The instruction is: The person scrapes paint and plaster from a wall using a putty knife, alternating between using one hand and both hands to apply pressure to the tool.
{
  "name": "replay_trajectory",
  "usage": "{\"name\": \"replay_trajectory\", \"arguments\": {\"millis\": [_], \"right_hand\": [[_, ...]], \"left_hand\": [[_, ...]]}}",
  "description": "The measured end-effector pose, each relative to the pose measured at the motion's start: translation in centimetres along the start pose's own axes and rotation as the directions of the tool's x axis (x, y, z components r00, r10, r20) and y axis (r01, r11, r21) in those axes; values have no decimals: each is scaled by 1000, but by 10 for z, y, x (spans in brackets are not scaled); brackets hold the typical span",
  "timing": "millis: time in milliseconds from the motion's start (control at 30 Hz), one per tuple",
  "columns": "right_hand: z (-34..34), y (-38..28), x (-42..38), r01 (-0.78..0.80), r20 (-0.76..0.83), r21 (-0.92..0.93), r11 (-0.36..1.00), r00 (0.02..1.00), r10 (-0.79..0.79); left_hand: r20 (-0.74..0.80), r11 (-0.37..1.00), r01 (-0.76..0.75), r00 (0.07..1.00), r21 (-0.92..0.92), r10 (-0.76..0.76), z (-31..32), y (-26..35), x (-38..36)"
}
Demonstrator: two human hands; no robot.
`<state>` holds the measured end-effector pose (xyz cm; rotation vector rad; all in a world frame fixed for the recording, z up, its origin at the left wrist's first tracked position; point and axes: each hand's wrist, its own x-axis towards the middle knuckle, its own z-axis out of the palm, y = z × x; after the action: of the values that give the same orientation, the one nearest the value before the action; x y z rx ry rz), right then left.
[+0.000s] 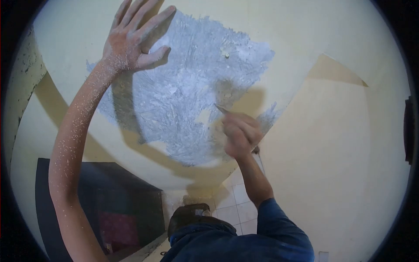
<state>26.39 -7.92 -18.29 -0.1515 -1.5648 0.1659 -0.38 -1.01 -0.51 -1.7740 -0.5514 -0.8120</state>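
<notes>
Below and right of the spread left hand (131, 43), its fingers wide against the pale yellow wall (301, 39), the blurred right fist (242, 133) grips a small pointed metal tool (220, 109), its tip at the rough grey-blue scraped patch (187, 83), just above and left of the knuckles.

A cream wall (331, 174) spreads right of the grip, with a soft shadow (254, 98) just above it. Below lies pale tiled floor (247, 212); lower left, a dark, box-like shape (124, 185), hard to identify.
</notes>
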Motion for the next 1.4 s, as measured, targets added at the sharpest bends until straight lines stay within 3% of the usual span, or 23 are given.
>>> {"name": "replay_trajectory", "arguments": {"millis": [33, 100, 133, 167, 267, 300, 400, 433, 533, 633, 733, 767, 867, 900, 1000, 1100, 1200, 1300, 1400], "right_hand": [[-1, 4, -4, -23, 46, -126, 992, 999, 29], [-1, -8, -5, 30, 44, -47, 998, 999, -28], [2, -16, -2, 60, 44, 1, 998, 997, -60], [0, -24, 1, 81, 0, 202, 976, 997, -83], [3, -1, -3, 64, 99, -54, 996, 993, -59], [6, 1, -4, 86, 123, -46, 995, 989, -80], [7, -18, 3, 194, -30, 87, 977, 981, -192], [6, -26, 5, 101, -79, 278, 955, 994, -82], [9, 10, -6, 85, 91, -17, 996, 992, -83], [-5, -18, -1, 100, 116, 51, 994, 988, -105], [-8, 1, -9, 177, 111, -176, 968, 981, -159], [-4, 11, -18, 98, 123, 22, 995, 987, -100], [-11, -13, -19, 84, 37, 156, 984, 995, -91], [-6, -21, -17, 95, -77, 290, 952, 994, -76], [1, 12, -26, 90, 176, -24, 996, 981, -84], [-6, -5, -26, 150, 218, 55, 987, 963, -158], [-4, 0, -38, 199, 130, 59, 978, 970, -205], [9, 5, -38, 125, 173, 184, 975, 972, -157], [-1, -19, -23, 248, 91, 215, 945, 958, -272]], "left_hand": [[95, 1000, 11, 995, -5, -11, -4, 3, -2], [255, 1000, 25, 966, 16, -28, -16, -2, 1], [243, 999, 25, 969, 29, -31, -16, -3, 3], [237, 999, 27, 971, 44, -37, -15, -3, 3], [96, 999, 13, 995, 29, -16, -5, 0, -3], [13, 1000, 3, 1000, 21, -3, 0, 1, -2], [18, 999, 9, 1000, 34, -10, 2, -1, -3], [11, 999, 6, 1000, 44, -7, 1, -5, -2], [39, 1000, 12, 999, 25, -13, 3, 4, -3], [82, 996, 22, 996, 85, -30, 1, 2, -3], [38, 997, 1, 999, 83, -5, 5, 2, -5], [9, 995, -31, 1000, 94, 30, 7, 2, -5], [27, 993, -33, 999, 110, 30, 8, 0, -6], [23, 993, -36, 999, 110, 34, 8, 0, -5], [28, 994, -40, 999, 98, 38, 7, 2, -5], [2, 998, -17, 1000, 65, 17, 10, 1, -5], [3, 997, -20, 1000, 70, 20, 8, 1, -4], [2, 996, -34, 999, 81, 34, 9, 1, -4], [6, 996, -35, 999, 85, 34, 10, 1, -3]]}}
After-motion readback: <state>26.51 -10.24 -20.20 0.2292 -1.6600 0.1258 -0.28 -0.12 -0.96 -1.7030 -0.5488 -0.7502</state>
